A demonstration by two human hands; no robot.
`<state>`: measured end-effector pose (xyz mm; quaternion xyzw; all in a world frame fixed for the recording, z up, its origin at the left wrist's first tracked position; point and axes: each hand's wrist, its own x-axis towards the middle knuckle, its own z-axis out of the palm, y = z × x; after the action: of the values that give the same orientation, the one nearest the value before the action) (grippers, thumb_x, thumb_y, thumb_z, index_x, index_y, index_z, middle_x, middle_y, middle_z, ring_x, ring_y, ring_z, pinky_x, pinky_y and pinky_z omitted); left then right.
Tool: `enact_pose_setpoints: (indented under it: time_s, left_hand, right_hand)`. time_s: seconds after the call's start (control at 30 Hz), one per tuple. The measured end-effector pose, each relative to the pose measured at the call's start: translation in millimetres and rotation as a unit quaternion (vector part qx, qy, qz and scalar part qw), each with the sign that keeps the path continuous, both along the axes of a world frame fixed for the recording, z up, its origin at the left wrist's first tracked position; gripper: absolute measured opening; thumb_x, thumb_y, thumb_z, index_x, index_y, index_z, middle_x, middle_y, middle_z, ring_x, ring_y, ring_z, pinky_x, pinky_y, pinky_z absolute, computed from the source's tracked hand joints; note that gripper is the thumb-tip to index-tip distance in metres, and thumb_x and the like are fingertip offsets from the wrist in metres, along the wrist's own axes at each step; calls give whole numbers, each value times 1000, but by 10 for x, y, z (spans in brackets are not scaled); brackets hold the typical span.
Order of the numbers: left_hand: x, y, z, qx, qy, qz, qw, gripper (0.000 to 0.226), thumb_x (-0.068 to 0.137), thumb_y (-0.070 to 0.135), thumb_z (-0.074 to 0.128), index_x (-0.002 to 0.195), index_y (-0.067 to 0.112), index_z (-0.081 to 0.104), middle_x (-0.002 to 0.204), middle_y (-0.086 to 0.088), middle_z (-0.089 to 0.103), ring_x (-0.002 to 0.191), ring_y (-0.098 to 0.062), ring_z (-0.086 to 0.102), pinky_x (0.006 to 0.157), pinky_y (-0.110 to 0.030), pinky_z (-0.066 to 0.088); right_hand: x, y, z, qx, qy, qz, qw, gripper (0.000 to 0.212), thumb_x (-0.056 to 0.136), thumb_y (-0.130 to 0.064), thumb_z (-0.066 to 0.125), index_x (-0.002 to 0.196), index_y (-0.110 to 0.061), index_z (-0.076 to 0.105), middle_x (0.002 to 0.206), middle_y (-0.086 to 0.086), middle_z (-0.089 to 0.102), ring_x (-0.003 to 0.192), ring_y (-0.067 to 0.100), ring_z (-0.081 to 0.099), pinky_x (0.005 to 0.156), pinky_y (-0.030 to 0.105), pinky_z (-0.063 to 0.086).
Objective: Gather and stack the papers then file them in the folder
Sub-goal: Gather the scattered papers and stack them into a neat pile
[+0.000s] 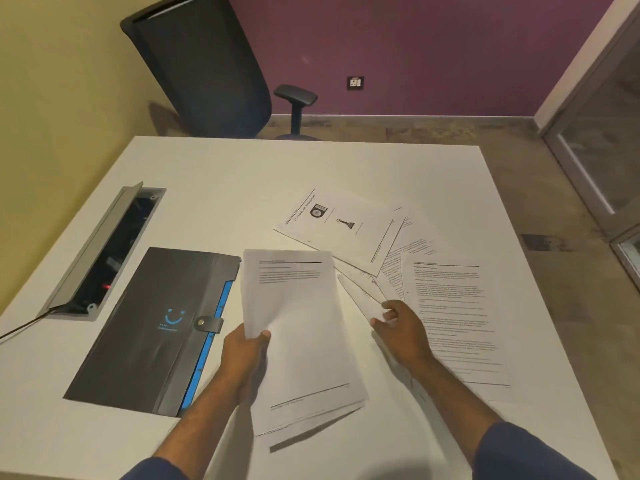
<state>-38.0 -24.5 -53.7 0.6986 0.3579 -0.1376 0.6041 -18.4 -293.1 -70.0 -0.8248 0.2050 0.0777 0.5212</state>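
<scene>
White table [214, 188], left hand [244, 355] gripping papers [298, 327]

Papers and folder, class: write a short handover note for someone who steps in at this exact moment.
Left hand: holds a small stack of papers above the table.
Right hand: on a loose sheet, fingers curled at its edge, seemingly lifting it.
Folder: flat on the table, left of the stack, strap buttoned shut.
Done: a few sheets gathered.
Left: collect the sheets still fanned out on the right, including the one with pictures, square the stack, open the folder, file it.
</scene>
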Motion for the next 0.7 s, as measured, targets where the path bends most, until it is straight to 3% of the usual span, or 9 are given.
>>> enact_pose_setpoints:
  time_s: [0.1, 0.17, 0.23, 0.3, 0.37, 0.6, 0.7]
  left_hand:
    - [-22, 91, -65, -34, 12, 64, 997, 33, 98, 13, 57, 132, 11, 56, 107, -13, 68, 86, -27, 63, 90, -48, 53]
    - [-27, 141, -113, -69, 11, 96, 993, 34, 98, 8, 55, 132, 10, 58, 102, -21, 70, 88, -37, 68, 96, -49, 50]
    - [-18, 193, -170, -110, 7, 114, 987, 38, 99, 3, 53, 136, 11, 57, 119, -22, 69, 106, -38, 66, 93, -42, 53]
    - [6, 223, -210, -137, 0, 129, 982, 39, 99, 2, 53, 136, 13, 56, 123, -9, 70, 105, -26, 66, 78, -31, 51]
    - [38, 229, -228, -145, -3, 143, 979, 39, 98, 1, 53, 135, 13, 57, 122, -5, 70, 102, -21, 66, 74, -29, 50]
    - [161, 190, -333, -124, 17, 132, 983, 41, 97, 4, 59, 136, 14, 55, 125, -10, 67, 114, -35, 62, 103, -52, 46]
    - [157, 183, -362, -133, 29, 126, 983, 42, 97, 4, 56, 139, 13, 53, 128, -11, 67, 118, -36, 61, 108, -57, 42]
  right_hand:
    - [54, -199, -126, -147, 15, 10, 989, 34, 83, -12, 73, 115, -5, 63, 114, 14, 64, 105, 27, 60, 89, 34, 49]
    - [106, -236, -159, -184, 20, 30, 982, 33, 84, -14, 71, 115, -9, 63, 115, 12, 64, 111, 29, 58, 94, 41, 49]
    - [188, -208, -153, -194, 7, 54, 980, 33, 84, -15, 70, 116, -12, 61, 115, 9, 63, 114, 27, 55, 94, 40, 49]
    - [308, -152, -129, -205, -7, 81, 975, 35, 85, -14, 67, 120, -13, 60, 119, 5, 62, 116, 23, 52, 94, 38, 48]
    - [462, -85, -93, -220, -17, 113, 969, 38, 87, -14, 65, 124, -15, 57, 122, 3, 61, 119, 21, 51, 94, 36, 48]
    - [992, 190, -42, -314, 18, 244, 918, 54, 89, -28, 63, 136, -14, 41, 135, 8, 47, 131, 27, 42, 101, 38, 44]
    - [1140, 239, -99, -357, 45, 272, 892, 59, 93, -32, 58, 141, -10, 33, 145, 6, 39, 145, 29, 24, 109, 42, 38]
